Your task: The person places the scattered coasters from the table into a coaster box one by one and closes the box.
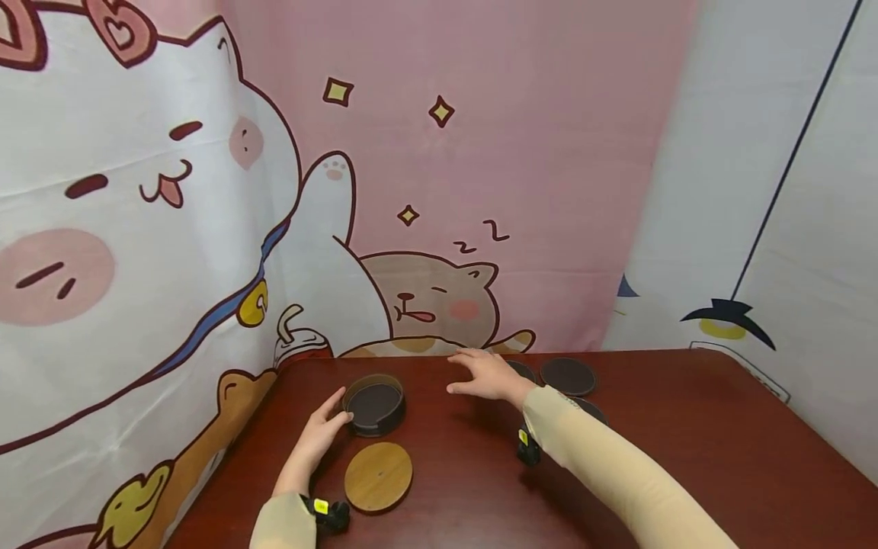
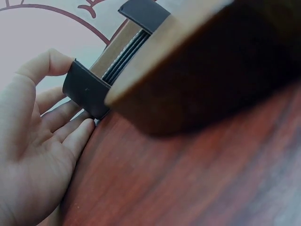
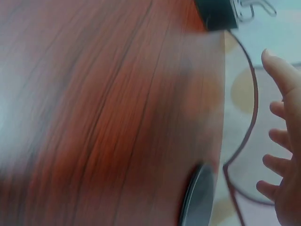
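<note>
In the head view, our left hand (image 1: 318, 431) pinches the round holder (image 1: 394, 421) on the table (image 1: 466, 488), probably steadying it; our right hand (image 1: 490, 375) hovers, fingers apart, empty. Left wrist: the holder's wall likely keeps stacked coasters (image 2: 124, 57) together. Right wrist: a dark disc (image 3: 200, 197) lies nearby.

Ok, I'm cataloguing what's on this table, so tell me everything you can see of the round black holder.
The round black holder is shallow and open-topped, its outer wall leather-like, its inside wall brown. A gap in the wall shows the edges of a stack of thin dark discs within, one edge pale-stitched. It sits open side up, apparently resting on the red-brown table, just beyond the wooden disc. The left hand grips its left side with fingers and thumb.
</note>
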Demonstrator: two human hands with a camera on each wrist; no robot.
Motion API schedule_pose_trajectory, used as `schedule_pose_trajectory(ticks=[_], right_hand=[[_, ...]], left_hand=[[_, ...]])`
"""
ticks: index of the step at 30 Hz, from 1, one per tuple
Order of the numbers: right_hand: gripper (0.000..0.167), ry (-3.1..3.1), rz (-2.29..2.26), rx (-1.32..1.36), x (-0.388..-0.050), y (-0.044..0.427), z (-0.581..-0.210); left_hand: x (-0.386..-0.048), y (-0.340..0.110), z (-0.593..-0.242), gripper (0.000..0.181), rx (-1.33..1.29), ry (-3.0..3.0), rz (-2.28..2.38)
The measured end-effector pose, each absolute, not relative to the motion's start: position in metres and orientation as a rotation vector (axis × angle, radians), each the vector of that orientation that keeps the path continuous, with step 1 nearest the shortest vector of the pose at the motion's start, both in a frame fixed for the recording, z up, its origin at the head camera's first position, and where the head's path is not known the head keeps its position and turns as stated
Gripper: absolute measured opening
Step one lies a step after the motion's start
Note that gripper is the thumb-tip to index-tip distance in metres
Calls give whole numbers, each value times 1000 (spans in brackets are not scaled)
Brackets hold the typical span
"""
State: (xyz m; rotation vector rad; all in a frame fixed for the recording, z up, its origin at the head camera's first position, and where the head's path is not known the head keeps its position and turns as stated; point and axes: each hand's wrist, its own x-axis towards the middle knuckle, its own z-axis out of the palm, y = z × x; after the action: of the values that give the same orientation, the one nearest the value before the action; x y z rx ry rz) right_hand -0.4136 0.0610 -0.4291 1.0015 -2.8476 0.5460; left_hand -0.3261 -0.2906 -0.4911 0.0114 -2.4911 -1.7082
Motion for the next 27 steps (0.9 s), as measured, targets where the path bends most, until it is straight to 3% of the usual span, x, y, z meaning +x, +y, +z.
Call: schedule_pose_trajectory(ticks=[12, 27], right_hand=[[76, -2814, 646, 886, -426, 123, -452], [80, -2991, 527, 745, -437, 139, -479]], left_hand=[[-324, -292, -489, 65, -15, -2495, -1719], [-327, -291, -494, 66, 13, -2490, -1714]])
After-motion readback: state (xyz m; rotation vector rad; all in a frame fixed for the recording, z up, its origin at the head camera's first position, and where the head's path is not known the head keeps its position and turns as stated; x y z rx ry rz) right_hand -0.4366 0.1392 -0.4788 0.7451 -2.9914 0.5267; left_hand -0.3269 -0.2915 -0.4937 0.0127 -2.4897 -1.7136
